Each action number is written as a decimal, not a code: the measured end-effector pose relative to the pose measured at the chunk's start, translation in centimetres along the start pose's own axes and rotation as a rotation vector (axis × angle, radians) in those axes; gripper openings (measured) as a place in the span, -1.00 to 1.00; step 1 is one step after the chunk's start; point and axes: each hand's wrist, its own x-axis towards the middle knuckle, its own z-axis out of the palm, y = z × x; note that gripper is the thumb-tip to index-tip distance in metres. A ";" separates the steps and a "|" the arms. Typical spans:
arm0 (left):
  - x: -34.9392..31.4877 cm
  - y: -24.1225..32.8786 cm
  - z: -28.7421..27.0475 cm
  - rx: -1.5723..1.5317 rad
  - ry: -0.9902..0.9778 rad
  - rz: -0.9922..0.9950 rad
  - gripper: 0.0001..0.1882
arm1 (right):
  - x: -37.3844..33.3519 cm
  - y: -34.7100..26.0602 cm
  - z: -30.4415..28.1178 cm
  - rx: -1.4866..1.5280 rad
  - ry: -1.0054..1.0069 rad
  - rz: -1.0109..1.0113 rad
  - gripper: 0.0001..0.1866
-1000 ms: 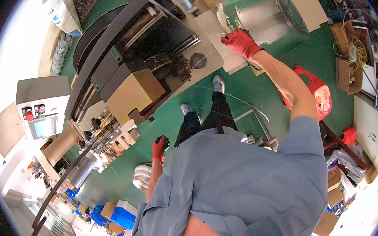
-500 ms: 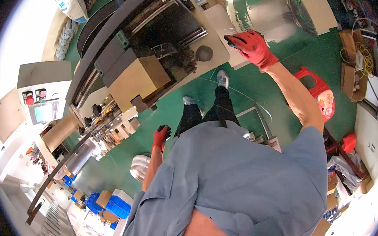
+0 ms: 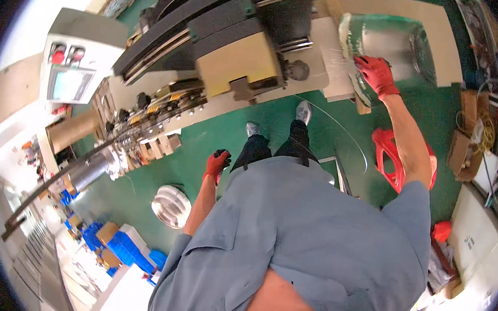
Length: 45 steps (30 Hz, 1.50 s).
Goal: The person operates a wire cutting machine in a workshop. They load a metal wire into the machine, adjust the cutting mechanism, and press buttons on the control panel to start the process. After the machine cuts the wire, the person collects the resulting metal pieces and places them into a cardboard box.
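Half a second on, with the view swung round, brings the tan machine head [image 3: 239, 58] nearer the middle of sight; to the right of that machine head, now puts the right hand [image 3: 375, 75] over the near left rim of the shiny roll-like piece [image 3: 389, 46], instead of over the pale sheets [image 3: 337, 83] just beside it; by judgement, keeps the work at that piece, leaving the machine head untouched; holds the right fingers narrow, bent back toward the machine head; cannot tell whether anything sits pinched between them, or whether the rim is truly touched; on the near side of the machine head, well apart from it, hangs the left hand [image 3: 218, 163] low by the body, much as before, fingers curled; shows nothing in that grasp, but cannot tell how tightly closed

Among containers, far right of the machine head, shows an open cardboard box [image 3: 462, 146] near a tangle of yellow cord [image 3: 487, 138]; cannot tell whether inside or merely alongside; to the near left of the machine head, well apart, shows blue bins [image 3: 125, 246] grouped with brown cartons [image 3: 107, 232], contents too small to make out
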 end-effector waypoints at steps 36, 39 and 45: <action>7.7 -15.4 -26.4 -0.207 -0.015 0.132 -0.77 | -2.0 -28.1 -12.8 -0.330 0.186 0.354 -0.41; 6.2 -17.2 -30.7 -0.291 0.009 0.024 -0.82 | -0.5 -32.0 -13.1 -0.387 0.189 0.371 -0.38; 5.1 -19.0 -33.6 -0.278 0.125 -0.087 -0.83 | 1.6 -37.4 -11.4 -0.290 0.309 0.298 -0.50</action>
